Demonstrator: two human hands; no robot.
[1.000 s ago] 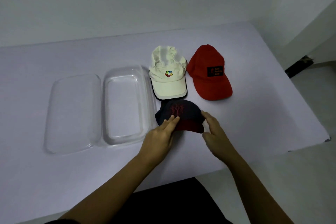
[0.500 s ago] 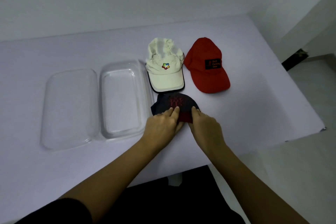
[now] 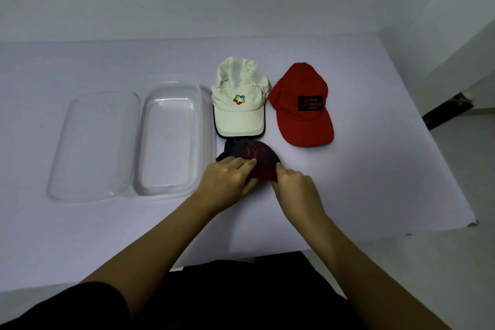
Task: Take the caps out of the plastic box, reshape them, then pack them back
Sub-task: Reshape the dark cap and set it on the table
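Dim, even indoor light with a cool bluish-grey cast. The white desk (image 3: pixel 348 182) looks pale lilac. Shadows are soft and faint. Small glare streaks show on the clear plastic box (image 3: pixel 171 187). Wide-angle lens bends the desk's edges. Corners darken; the picture is slightly soft and grainy.

Three caps and an open, empty plastic box on the table.
Navy cap (image 3: pixel 247 154), gripped, lies nearest; cream cap (image 3: pixel 238 108) and red cap (image 3: pixel 302 107) lie flat beyond; clear box (image 3: pixel 171 136) left, lid (image 3: pixel 93 144) beside it.
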